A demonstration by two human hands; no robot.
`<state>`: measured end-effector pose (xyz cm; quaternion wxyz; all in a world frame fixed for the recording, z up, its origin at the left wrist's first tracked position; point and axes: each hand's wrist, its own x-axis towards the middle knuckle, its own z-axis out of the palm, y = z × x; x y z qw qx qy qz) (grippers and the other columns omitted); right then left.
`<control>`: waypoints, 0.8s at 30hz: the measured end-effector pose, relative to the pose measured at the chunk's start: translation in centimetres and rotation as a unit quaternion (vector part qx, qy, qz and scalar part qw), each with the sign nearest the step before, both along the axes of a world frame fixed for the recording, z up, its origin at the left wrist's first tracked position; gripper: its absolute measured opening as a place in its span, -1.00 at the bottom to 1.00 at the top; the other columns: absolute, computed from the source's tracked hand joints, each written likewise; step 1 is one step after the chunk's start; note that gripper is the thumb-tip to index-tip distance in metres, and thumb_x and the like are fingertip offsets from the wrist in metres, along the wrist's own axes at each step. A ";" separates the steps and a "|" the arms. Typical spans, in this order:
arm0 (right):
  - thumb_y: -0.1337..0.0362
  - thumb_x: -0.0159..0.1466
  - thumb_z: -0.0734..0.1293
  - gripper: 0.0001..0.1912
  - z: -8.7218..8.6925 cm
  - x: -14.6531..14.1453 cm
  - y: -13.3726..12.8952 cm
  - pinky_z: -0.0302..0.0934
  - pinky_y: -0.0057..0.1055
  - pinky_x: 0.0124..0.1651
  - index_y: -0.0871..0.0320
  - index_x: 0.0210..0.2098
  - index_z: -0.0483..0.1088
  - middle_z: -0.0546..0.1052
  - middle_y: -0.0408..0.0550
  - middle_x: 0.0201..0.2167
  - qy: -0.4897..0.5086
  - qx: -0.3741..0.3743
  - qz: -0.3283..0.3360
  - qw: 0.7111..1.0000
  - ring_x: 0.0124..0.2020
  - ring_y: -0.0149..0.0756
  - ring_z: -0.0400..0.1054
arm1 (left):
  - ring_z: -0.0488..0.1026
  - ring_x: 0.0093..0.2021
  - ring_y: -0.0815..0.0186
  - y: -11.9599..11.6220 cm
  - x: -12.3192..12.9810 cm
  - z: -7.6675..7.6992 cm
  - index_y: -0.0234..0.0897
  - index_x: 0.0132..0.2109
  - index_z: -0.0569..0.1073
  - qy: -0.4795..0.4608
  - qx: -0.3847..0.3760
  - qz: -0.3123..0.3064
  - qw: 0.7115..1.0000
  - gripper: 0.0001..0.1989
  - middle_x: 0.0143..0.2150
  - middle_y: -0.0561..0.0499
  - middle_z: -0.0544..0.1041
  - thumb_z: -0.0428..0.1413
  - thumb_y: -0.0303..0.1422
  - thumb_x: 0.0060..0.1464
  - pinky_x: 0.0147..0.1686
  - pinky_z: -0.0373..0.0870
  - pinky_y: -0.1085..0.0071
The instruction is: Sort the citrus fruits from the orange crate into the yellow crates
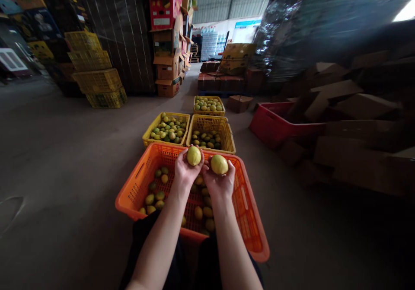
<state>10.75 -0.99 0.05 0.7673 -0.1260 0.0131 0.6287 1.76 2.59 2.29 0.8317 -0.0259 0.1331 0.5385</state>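
My left hand (186, 169) is closed round a yellow lemon (193, 156), palm up. Right beside it, my right hand (220, 180) cups a second lemon (219, 164), slightly larger in view. Both hands are held over the far half of a large orange plastic crate (128, 195). Down in that crate lie several yellow and greenish lemons (159, 195), partly hidden by my forearms.
Beyond the orange crate stand three yellow crates with more fruit: a left one (147, 135), a right one (231, 138) and a farther one (209, 113). A red crate (272, 125) and cardboard heap (353, 151) lie right. Stacked yellow crates (97, 80) stand left.
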 end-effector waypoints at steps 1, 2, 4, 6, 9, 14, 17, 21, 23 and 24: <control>0.20 0.10 0.26 -0.82 0.1 -0.1 -0.1 0.30 -0.44 -0.47 0.21 -0.40 0.35 0.48 -0.08 -0.50 -0.020 0.013 0.001 1.000 -0.45 -0.35 0.36 | 0.43 -0.23 0.29 -0.1 0.0 0.2 -0.38 -0.32 0.39 0.004 0.011 -0.004 1.000 -0.88 -0.29 -0.09 0.46 -0.01 -0.43 0.03 -0.28 0.44 0.39; 0.23 0.08 0.28 -0.85 0.2 -0.2 -0.2 0.29 -0.44 -0.46 0.20 -0.40 0.35 0.49 -0.10 -0.49 -0.038 0.019 -0.002 0.999 -0.46 -0.36 0.36 | 0.43 -0.26 0.33 -0.2 0.0 0.3 -0.38 -0.32 0.39 0.014 0.018 -0.001 1.000 -0.90 -0.30 -0.08 0.46 0.01 -0.44 0.02 -0.31 0.43 0.44; 0.29 0.06 0.31 -0.88 0.4 -0.4 -0.4 0.30 -0.45 -0.43 0.17 -0.38 0.36 0.50 -0.13 -0.47 -0.061 0.003 -0.011 0.998 -0.44 -0.36 0.38 | 0.41 -0.32 0.38 -0.2 0.0 0.5 -0.37 -0.34 0.38 0.039 0.017 0.015 0.999 -0.94 -0.34 -0.05 0.44 0.04 -0.48 -0.02 -0.36 0.41 0.51; 0.28 0.06 0.32 -0.87 0.4 -0.4 -0.6 0.30 -0.45 -0.41 0.16 -0.37 0.37 0.50 -0.13 -0.46 -0.063 -0.022 -0.010 0.998 -0.42 -0.35 0.38 | 0.39 -0.36 0.41 0.0 -0.1 0.6 -0.36 -0.36 0.37 0.050 0.003 0.031 0.998 -0.96 -0.39 -0.02 0.41 0.05 -0.50 -0.04 -0.41 0.39 0.54; 0.19 0.10 0.27 -0.82 0.1 -0.1 -0.5 0.23 -0.53 -0.58 0.20 -0.42 0.35 0.47 -0.09 -0.52 -0.048 -0.003 0.034 0.998 -0.49 -0.37 0.34 | 0.38 -0.39 0.39 0.1 -0.4 0.3 -0.37 -0.35 0.37 0.015 -0.003 0.009 1.000 -0.91 -0.41 -0.03 0.39 0.03 -0.42 -0.03 -0.46 0.37 0.53; 0.26 0.22 0.07 -0.72 -0.2 0.1 0.0 0.19 -0.58 -0.66 0.23 -0.45 0.34 0.44 -0.05 -0.55 -0.026 0.001 0.090 0.996 -0.58 -0.44 0.27 | 0.38 -0.40 0.35 -0.1 -0.4 -0.3 -0.41 -0.27 0.40 -0.036 0.032 -0.055 0.997 -0.75 -0.35 -0.10 0.43 -0.05 -0.31 0.01 -0.48 0.37 0.47; 0.30 0.24 0.05 -0.71 0.1 0.0 0.1 0.29 -0.53 -0.56 0.23 -0.38 0.35 0.48 -0.02 -0.48 -0.036 -0.058 0.094 0.993 -0.48 -0.40 0.35 | 0.39 -0.42 0.37 0.0 -0.2 -0.5 -0.41 -0.22 0.42 -0.023 0.044 -0.056 0.997 -0.74 -0.30 -0.09 0.46 -0.12 -0.41 0.06 -0.45 0.37 0.47; 0.22 0.16 0.18 -0.82 0.2 0.0 -0.1 0.30 -0.48 -0.54 0.18 -0.39 0.34 0.47 -0.06 -0.49 -0.048 -0.086 0.064 0.993 -0.44 -0.33 0.37 | 0.41 -0.37 0.36 0.4 -0.3 -0.3 -0.35 -0.26 0.44 0.009 -0.004 -0.006 1.000 -0.79 -0.36 -0.03 0.47 -0.07 -0.39 0.07 -0.41 0.38 0.46; 0.24 0.11 0.21 -0.87 -0.1 0.1 -0.1 0.28 -0.49 -0.56 0.16 -0.43 0.33 0.45 -0.09 -0.55 -0.049 -0.104 0.054 0.992 -0.46 -0.32 0.36 | 0.40 -0.42 0.37 0.5 -0.5 -0.1 -0.35 -0.35 0.42 0.010 -0.032 0.020 0.999 -0.82 -0.46 0.00 0.43 -0.01 -0.33 0.05 -0.43 0.38 0.47; 0.24 0.11 0.20 -0.87 -0.3 0.1 0.0 0.26 -0.49 -0.58 0.15 -0.45 0.32 0.44 -0.09 -0.57 -0.050 -0.117 0.053 0.990 -0.48 -0.32 0.36 | 0.39 -0.44 0.38 0.5 -0.6 0.0 -0.35 -0.39 0.41 0.003 -0.040 0.025 0.999 -0.81 -0.50 0.01 0.41 0.01 -0.30 0.04 -0.46 0.38 0.48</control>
